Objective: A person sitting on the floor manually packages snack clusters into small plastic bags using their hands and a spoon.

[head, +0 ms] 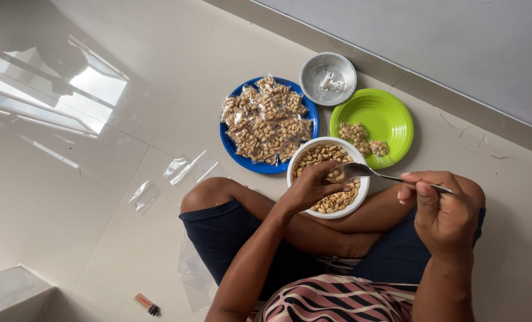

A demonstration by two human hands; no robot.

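- Your right hand (442, 211) has its fingers wrapped round the handle of a metal spoon (361, 171), held level so the peanuts in its bowl don't spill.
- Your left hand (314, 186) hovers over the white bowl of peanuts (331, 206), fingers pinched narrow at the spoon tip. Probably holding a small clear bag open there, but I can't tell; the plastic is too faint.
- The white bowl sits on the floor (99, 197) against your crossed legs, within easy reach of both hands.
- Blue plate (227, 146) just beyond it is stacked with filled peanut packets (266, 119), which touch and overlap.
- Green plate (391, 113) beside it holds only a few packets.
- Small metal bowl (328, 78) with a white lump sits behind both plates, near the wall.
- Empty clear bags (185, 168) lie on the floor to your left; a lighter (147, 304) lies well apart from them, nearer you.
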